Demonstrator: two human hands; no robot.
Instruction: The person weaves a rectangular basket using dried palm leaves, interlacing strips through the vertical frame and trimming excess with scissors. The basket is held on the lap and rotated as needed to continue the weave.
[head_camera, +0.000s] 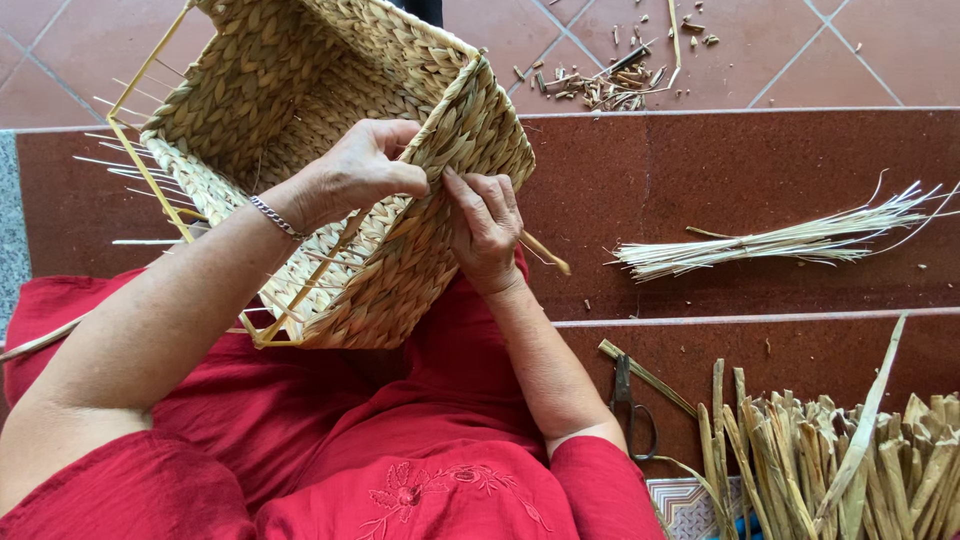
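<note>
I see the basket (330, 150) tipped on my lap over the red skirt (330, 420), its yellow frame (150, 175) showing at the left edge. My left hand (355, 175) grips the woven rim, fingers curled and thumb pressed down on it. Just beside it, my right hand (487, 228) pinches a straw strand (545, 252) against the basket wall (fingers tight together). Further right lie a thin bundle (780, 240), scissors (628, 400) and thick reeds (840, 465).
</note>
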